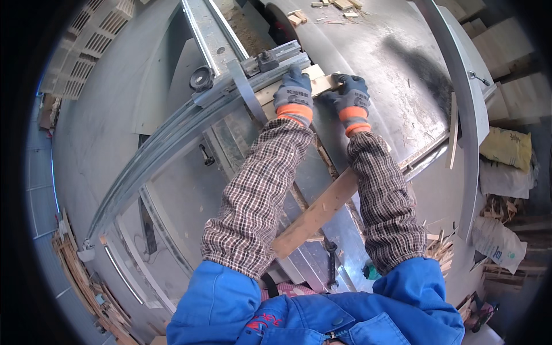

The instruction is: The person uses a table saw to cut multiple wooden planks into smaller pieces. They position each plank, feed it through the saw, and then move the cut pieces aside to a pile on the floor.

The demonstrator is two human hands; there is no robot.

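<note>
Pale wooden strips (324, 84) lie along the metal fence (287, 61) of a machine table. My left hand (294, 95), in a grey and blue glove with an orange cuff, is closed over the strips beside the fence. Its fingertips are partly hidden. At the strips' right end, my right hand (349, 95), gloved the same way, grips the wood with fingers curled round it. A flat metal bar (246, 91) crosses the strips left of my left hand. Below my forearms, a longer wooden board (316, 213) lies slanted over the metal rails.
A black clamp block (267, 61) and a round knob (202, 79) sit on the fence. Beyond it stands a dark disc-shaped part (279, 24). Wood offcuts (343, 4) lie on the far tabletop. A wrench (332, 261) rests near my body. Sacks (506, 148) are stacked at right.
</note>
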